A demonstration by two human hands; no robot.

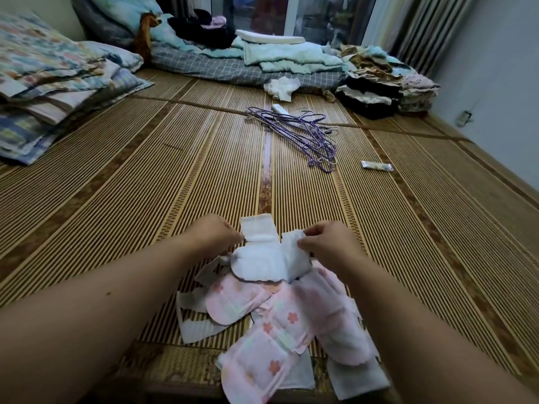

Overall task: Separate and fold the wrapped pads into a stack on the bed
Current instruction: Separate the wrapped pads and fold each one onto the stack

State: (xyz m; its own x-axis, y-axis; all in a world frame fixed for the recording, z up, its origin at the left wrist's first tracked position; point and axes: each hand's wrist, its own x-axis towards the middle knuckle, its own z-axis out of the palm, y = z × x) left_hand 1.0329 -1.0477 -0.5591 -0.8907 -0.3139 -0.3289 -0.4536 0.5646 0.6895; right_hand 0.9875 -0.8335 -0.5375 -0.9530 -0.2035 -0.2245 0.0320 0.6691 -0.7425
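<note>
Both hands (271,239) pinch a white pad (262,262) over the pile (280,322) at the bed's (116,199) near edge, probably so it folds flat.

A: What are the hands on?
B: The left hand (217,233) and right hand (326,243) both pinch a white pad (262,258) above a near heap of pink flowered pads (280,325) on the bamboo mat (145,185)

A: Further off?
B: Purple hangers (303,132), folded clothes (385,86) far right
</note>
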